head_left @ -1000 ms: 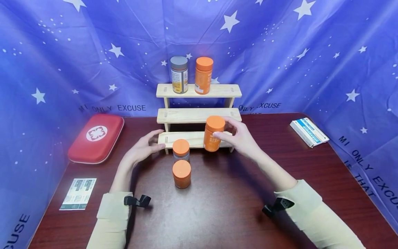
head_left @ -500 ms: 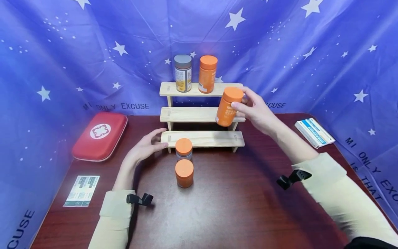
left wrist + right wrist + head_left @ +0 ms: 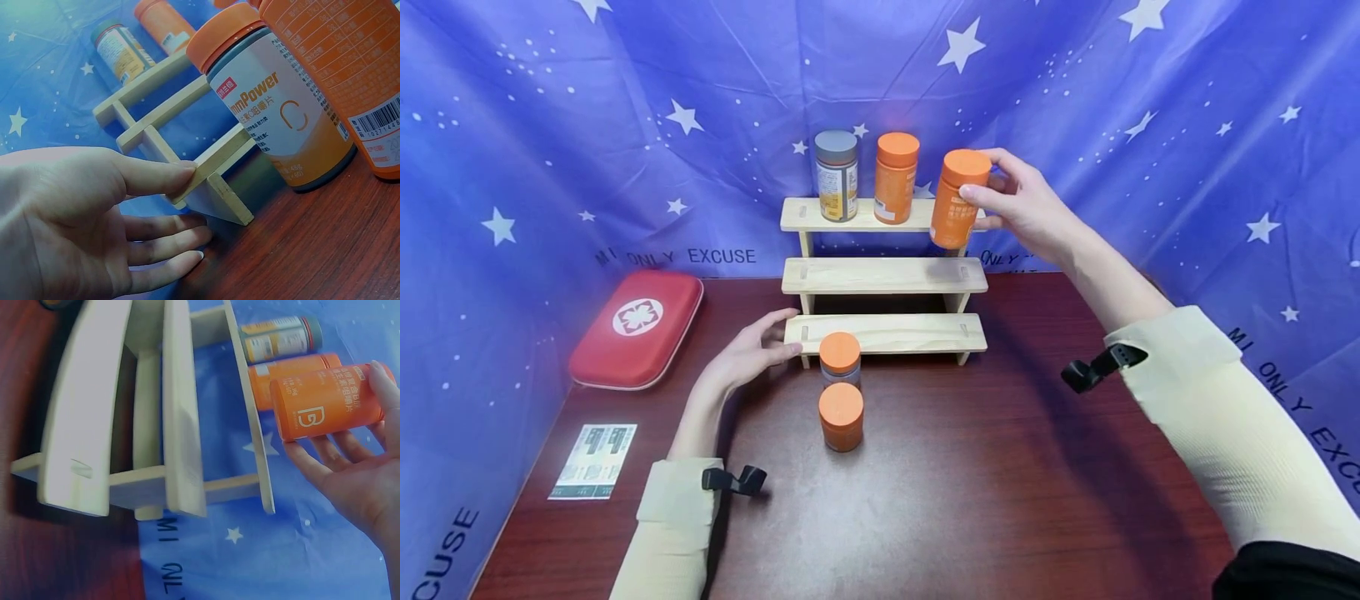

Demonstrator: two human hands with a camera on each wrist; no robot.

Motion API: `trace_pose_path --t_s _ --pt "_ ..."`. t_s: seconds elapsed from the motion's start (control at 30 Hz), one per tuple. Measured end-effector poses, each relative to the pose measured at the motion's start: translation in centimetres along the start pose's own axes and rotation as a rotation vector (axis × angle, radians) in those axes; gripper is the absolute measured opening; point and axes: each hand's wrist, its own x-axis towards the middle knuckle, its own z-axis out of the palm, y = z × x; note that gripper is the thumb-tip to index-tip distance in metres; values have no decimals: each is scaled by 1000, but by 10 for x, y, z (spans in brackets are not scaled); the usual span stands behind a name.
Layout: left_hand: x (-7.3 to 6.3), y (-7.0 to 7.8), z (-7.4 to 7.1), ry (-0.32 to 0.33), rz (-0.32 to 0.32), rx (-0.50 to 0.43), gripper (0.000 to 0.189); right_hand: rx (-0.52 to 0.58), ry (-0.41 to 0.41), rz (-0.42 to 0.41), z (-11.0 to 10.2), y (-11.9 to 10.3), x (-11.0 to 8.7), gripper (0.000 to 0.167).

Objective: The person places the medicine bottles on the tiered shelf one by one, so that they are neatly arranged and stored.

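Note:
My right hand (image 3: 1030,204) holds an orange pill bottle (image 3: 957,208), thumb on one side and fingers on the other. The bottle tilts slightly at the right end of the top tier of a wooden three-tier rack (image 3: 883,275); in the right wrist view a gap shows between bottle (image 3: 328,403) and tier. On that tier stand a grey-capped bottle (image 3: 837,177) and another orange bottle (image 3: 897,179). My left hand (image 3: 748,354) grips the left end of the lowest tier, its thumb on the front corner. Two orange-capped bottles, one behind (image 3: 840,354) the other (image 3: 841,417), stand before the rack.
At the left lie a red first-aid case (image 3: 638,327) and a flat printed card or blister sheet (image 3: 595,461) on the dark wooden table (image 3: 940,492). A blue star-printed curtain (image 3: 730,150) hangs close behind the rack and along both sides.
My right hand has lifted the orange bottle from in front of the lowest tier, up and slightly right, to the top tier. The left hand stays at the rack's left end.

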Motion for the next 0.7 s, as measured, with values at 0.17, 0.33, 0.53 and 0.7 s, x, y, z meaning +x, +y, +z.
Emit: trace_pose_path --t_s 0.17,0.33,0.53,0.7 --pt "-2 0 0 -5 12 -11 71 22 30 39 -9 -2 17 44" --pt "-3 1 -1 5 10 -4 71 49 54 62 -12 -3 36 45" --pt "-2 1 0 3 12 -3 71 55 76 82 -16 0 46 41" --pt "-2 1 0 3 17 1 71 33 78 93 -17 2 48 41"
